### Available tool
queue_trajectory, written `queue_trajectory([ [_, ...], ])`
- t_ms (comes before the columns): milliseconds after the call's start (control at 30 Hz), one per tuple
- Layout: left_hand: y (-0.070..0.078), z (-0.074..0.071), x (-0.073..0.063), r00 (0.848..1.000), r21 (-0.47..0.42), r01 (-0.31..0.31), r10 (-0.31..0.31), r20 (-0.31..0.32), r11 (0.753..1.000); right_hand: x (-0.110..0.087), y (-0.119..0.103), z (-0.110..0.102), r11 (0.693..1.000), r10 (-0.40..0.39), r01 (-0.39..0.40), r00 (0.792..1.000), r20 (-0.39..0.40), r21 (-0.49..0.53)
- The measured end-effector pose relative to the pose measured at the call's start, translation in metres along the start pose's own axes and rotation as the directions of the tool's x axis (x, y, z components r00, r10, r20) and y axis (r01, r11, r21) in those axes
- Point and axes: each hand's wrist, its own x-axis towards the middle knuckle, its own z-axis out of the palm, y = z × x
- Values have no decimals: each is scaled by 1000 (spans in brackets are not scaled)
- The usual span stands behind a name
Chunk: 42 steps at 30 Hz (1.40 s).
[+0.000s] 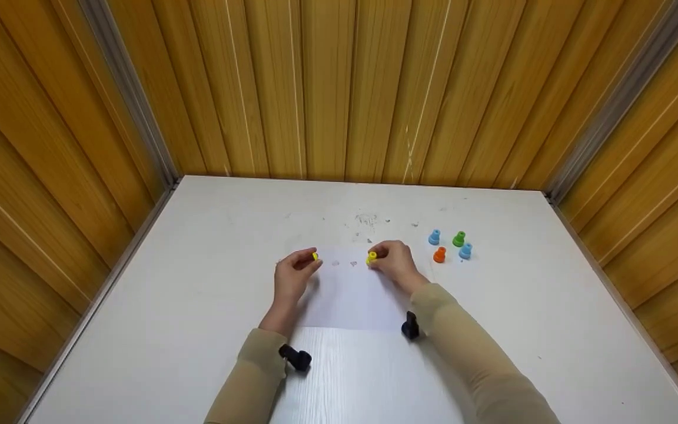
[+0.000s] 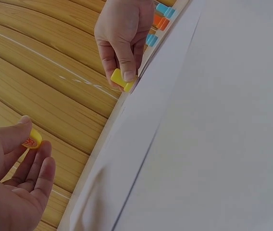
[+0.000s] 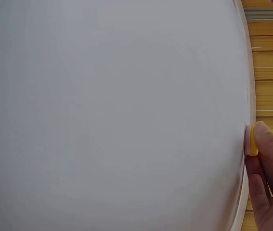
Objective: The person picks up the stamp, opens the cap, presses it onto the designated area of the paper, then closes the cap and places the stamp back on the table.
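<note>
In the head view my left hand (image 1: 293, 275) is raised over the paper's left edge, pinching a small round yellow cap (image 1: 315, 256) between thumb and fingers. A red pattern shows on the cap's flat face in the left wrist view. On the right, my right hand (image 1: 396, 261) grips a yellow toy stamp (image 1: 372, 257) by its knob. The stamp stands upright, its pale pinkish base right at the white paper (image 1: 345, 303). Two small faint marks (image 1: 345, 263) lie in a row on the paper, left of the stamp.
Right of the paper stand several toy stamps: two blue, one green (image 1: 459, 238) and one orange (image 1: 439, 254). Dark smudges (image 1: 366, 219) mark the white table (image 1: 198, 247) behind the paper. Wood-panelled walls (image 1: 339, 88) enclose the table at the back and sides.
</note>
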Motion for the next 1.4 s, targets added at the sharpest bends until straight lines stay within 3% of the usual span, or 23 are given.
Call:
queue_trajectory([
  [267,2,0,0,1000,16,4,-4,-14,1000,-2,-1,0,999,30,-30,999,19,15],
  [633,6,4,-3,1000,13,16,-16,-19,1000,2,2,-1,1000,10,-10,1000,19,10],
  [767,6,7,-4,1000,19,15,-15,-9,1000,1,2,-12,996,2,-4,1000,20,89],
  [867,9,9,-4,1000,10,4,-4,1,1000,-2,-7,-30,979,-5,8,1000,-15,204],
  [933,12,10,-5,1000,4,-2,2,11,1000,-7,-14,-43,953,-1,14,999,-44,303],
  [1000,13,11,-6,1000,-4,-5,5,24,1000,-13,-19,-53,906,26,0,998,-55,423],
  [1133,16,15,-7,999,-38,2,0,52,999,-28,-21,-58,754,90,-54,996,-22,655],
  [1200,18,18,-9,997,-55,12,-8,73,998,-35,-20,-53,675,114,-81,994,6,733],
  [1267,18,22,-11,995,-68,31,-25,98,997,-43,-18,-45,620,129,-102,991,27,778],
  [1333,19,27,-13,990,-69,49,-40,133,996,-49,-17,-36,590,133,-112,990,41,799],
  [1400,20,31,-16,984,-68,65,-53,168,996,-54,-17,-27,582,129,-111,991,43,806],
])
